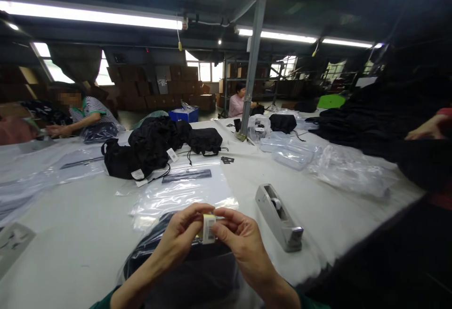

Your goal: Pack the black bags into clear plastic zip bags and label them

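Between my two hands is a small white barcode label (209,229) with a yellowish top edge. My left hand (183,231) pinches its left side. My right hand (243,238) pinches the right side, thumb against the label's face. Below them, close to my body, lies a dark item in a clear plastic bag (201,271), partly covered by my hands and forearms. Just beyond is a stack of clear plastic bags (187,189) with dark printed strips. To the right of my right hand stands a grey tape dispenser (278,217).
Black drawstring pouches (141,149) with white tags are heaped beyond the bags. Clear plastic trays (291,151) and crumpled film (353,170) lie right, near a dark fabric pile (360,111). A metal post (252,64) rises from the table. Co-workers sit left and at the back; another person's arm shows right.
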`<state>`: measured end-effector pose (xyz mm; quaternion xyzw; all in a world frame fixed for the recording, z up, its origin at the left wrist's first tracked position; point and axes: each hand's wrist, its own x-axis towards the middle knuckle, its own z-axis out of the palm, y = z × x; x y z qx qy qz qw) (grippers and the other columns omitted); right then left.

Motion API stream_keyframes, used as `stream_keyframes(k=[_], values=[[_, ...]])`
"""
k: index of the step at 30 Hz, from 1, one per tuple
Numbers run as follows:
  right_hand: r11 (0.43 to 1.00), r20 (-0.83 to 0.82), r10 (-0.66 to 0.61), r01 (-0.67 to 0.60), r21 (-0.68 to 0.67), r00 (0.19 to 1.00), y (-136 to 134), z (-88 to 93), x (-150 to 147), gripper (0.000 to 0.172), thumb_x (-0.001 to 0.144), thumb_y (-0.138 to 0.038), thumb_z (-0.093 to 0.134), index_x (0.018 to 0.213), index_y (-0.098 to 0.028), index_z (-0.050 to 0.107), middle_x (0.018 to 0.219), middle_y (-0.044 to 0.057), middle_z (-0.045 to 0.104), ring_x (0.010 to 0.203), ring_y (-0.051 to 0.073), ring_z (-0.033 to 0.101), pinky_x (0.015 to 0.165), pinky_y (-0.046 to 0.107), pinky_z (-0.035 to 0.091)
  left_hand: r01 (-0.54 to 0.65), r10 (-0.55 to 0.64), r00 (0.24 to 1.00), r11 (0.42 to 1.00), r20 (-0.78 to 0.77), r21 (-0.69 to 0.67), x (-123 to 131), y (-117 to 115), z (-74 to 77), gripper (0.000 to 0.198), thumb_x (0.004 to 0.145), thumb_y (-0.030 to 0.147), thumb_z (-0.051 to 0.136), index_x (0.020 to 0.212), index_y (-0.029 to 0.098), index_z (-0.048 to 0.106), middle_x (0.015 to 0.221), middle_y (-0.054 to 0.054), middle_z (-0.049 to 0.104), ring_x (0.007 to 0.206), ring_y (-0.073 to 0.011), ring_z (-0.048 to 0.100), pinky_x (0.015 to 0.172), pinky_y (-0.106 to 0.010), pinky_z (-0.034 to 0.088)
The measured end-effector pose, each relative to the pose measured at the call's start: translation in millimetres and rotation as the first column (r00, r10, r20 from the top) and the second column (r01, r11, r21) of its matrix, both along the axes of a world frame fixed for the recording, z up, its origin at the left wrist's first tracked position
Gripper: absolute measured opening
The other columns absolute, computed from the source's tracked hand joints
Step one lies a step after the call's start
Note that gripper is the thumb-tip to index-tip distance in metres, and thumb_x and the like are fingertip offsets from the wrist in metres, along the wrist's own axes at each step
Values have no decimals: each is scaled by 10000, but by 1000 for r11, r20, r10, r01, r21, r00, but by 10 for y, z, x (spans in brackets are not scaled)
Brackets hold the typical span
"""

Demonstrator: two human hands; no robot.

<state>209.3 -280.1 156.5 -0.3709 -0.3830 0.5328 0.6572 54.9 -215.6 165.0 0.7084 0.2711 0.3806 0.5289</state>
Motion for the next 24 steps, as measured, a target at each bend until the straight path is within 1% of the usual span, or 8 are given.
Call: stream_keyframes(k=[4, 7, 10, 12, 15, 19, 22, 24], values=[[999, 55, -43, 42, 19, 998, 11, -18, -14, 325, 722, -302, 820, 989, -167, 692, 758, 15, 734, 696, 144, 668, 697, 256, 525, 28, -29, 999, 999, 26, 22, -9, -76, -25, 335, 887, 390, 568, 1148, 192, 640, 1009, -51, 688, 919, -211, 621, 797, -280, 491], [996, 90, -90, 86, 38, 992, 15, -9, -23, 364, 712, -333, 824, 1003, -167, 683, 750, 15, 731, 688, 153, 670, 703, 273, 536, -26, 26, 1000, 1000, 13, 15, 26, -123, -62, 367, 837, 390, 661, 1136, 178, 639, 993, -63, 692, 880, -207, 631, 795, -282, 495], [995, 131, -98, 93, 41, 987, -1, 21, 0, 398, 709, -370, 822, 1019, -164, 680, 748, 18, 721, 701, 171, 673, 703, 292, 541, -62, 62, 998, 998, -22, 21, 44, -148, -79, 283, 864, 401, 628, 1012, 166, 683, 921, -65, 701, 820, -194, 630, 764, -273, 492], [996, 193, -84, 80, 29, 978, -16, 54, 43, 403, 735, -415, 794, 1027, -159, 687, 674, 3, 685, 616, 154, 640, 630, 280, 529, -75, 77, 996, 996, -45, 52, 36, -155, -67, 273, 890, 414, 584, 899, 164, 693, 824, -47, 687, 752, -173, 609, 716, -254, 478], [996, 328, -83, 75, 36, 941, -27, 121, 138, 373, 796, -481, 716, 971, -151, 719, 579, -16, 610, 511, 120, 550, 529, 249, 472, -112, 122, 989, 987, -85, 117, 13, -158, -31, 295, 904, 421, 558, 809, 166, 670, 725, -21, 643, 687, -149, 567, 669, -236, 446], [995, 503, -28, -27, 101, 864, -22, 233, 261, 354, 846, -504, 642, 866, -169, 752, 674, 12, 620, 610, 134, 551, 575, 250, 457, -95, 136, 977, 968, -164, 232, -8, -155, -1, 325, 919, 409, 534, 731, 166, 640, 676, -13, 622, 646, -137, 549, 635, -229, 409], [981, 637, 32, -145, 126, 770, -21, 297, 324, 322, 886, -455, 597, 850, -181, 763, 742, 27, 640, 722, 161, 578, 674, 274, 464, -22, 91, 974, 950, -206, 312, -24, -137, -13, 317, 929, 378, 515, 732, 165, 644, 688, -25, 628, 650, -143, 557, 620, -230, 399], [976, 686, 64, -190, 110, 725, -23, 313, 354, 276, 885, -404, 599, 889, -184, 766, 785, 36, 652, 769, 177, 589, 720, 294, 465, 27, 52, 975, 939, -218, 343, -42, -116, -33, 295, 938, 343, 492, 766, 165, 652, 700, -33, 627, 656, -145, 552, 619, -230, 398]])
